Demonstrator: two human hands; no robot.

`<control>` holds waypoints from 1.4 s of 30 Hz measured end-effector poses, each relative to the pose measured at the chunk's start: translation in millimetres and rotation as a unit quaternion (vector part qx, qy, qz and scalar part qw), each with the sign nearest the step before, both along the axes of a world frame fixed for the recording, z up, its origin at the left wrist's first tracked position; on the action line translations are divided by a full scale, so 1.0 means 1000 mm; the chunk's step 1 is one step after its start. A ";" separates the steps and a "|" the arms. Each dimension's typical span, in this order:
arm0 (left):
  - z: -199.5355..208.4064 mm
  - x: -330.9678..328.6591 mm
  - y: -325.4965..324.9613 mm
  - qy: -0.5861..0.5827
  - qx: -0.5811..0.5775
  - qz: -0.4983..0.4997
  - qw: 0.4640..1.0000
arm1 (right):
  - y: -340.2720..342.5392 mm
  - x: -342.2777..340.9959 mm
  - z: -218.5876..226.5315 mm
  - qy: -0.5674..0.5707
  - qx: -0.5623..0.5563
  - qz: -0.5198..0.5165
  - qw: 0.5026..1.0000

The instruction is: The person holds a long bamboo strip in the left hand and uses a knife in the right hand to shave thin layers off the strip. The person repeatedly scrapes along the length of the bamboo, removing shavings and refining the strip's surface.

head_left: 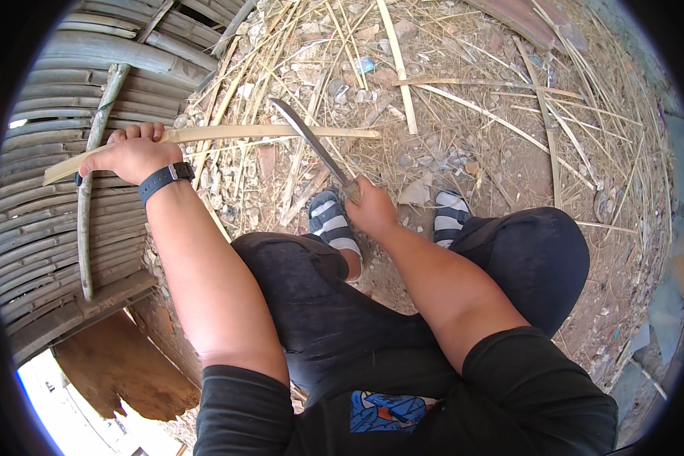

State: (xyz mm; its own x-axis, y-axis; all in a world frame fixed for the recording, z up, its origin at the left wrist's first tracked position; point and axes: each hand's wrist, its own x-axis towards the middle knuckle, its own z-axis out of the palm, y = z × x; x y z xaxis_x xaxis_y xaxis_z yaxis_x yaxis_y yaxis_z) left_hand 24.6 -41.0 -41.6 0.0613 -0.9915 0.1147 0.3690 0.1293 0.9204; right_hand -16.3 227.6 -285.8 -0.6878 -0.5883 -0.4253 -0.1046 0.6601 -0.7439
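Observation:
A long pale bamboo strip (228,132) lies crosswise in front of me, its left end reaching over toward the slatted wall. My left hand (133,154) is closed round it near that end, with a dark watch on the wrist. In my right hand (372,208) I grip a machete (309,138) by its handle. The curved metal blade points up and to the left. It overlaps the strip in view, right of the strip's middle; whether blade and strip touch I cannot tell.
A wall of bamboo slats (49,194) stands close on the left, with an upright pole (97,144) against it. Cut strips (397,61), straw and stone bits litter the dirt ground. My sandalled feet (330,222) rest below the blade. A torn brown sheet (121,361) hangs lower left.

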 end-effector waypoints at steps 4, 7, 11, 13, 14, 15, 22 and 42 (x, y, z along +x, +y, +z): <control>-0.003 0.003 -0.002 -0.009 -0.004 -0.003 1.000 | 0.022 0.006 -0.049 0.052 0.080 -0.074 0.993; -0.003 -0.003 -0.002 -0.005 0.000 -0.003 1.000 | 0.044 -0.003 -0.114 -0.034 0.160 -0.132 0.978; 0.000 -0.005 0.005 0.005 -0.008 -0.011 1.000 | 0.032 -0.001 -0.099 -0.168 0.082 -0.190 0.964; 0.001 -0.002 0.005 0.001 -0.015 -0.015 1.000 | 0.019 0.004 -0.054 -0.148 0.055 -0.162 0.974; 0.001 -0.005 0.005 0.001 -0.012 -0.016 1.000 | 0.015 0.004 -0.040 -0.112 0.041 -0.125 0.985; 0.000 -0.004 0.006 -0.001 -0.009 -0.015 1.000 | 0.011 0.006 -0.027 -0.078 0.028 -0.084 0.993; -0.001 -0.006 0.006 -0.012 -0.012 -0.026 1.000 | 0.013 -0.004 -0.023 -0.004 0.071 -0.058 0.996; 0.027 -0.019 0.036 -0.036 -0.073 -0.005 0.997 | 0.038 0.001 -0.059 -0.033 0.147 -0.106 0.983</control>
State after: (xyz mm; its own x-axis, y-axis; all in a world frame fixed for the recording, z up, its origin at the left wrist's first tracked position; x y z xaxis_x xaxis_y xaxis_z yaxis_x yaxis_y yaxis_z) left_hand 5.7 -4.9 -14.4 0.0373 -0.9647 0.2607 0.3055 0.2594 0.9162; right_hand -15.0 265.5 -344.5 -0.7466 -0.2792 -0.6038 0.1016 0.8492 -0.5182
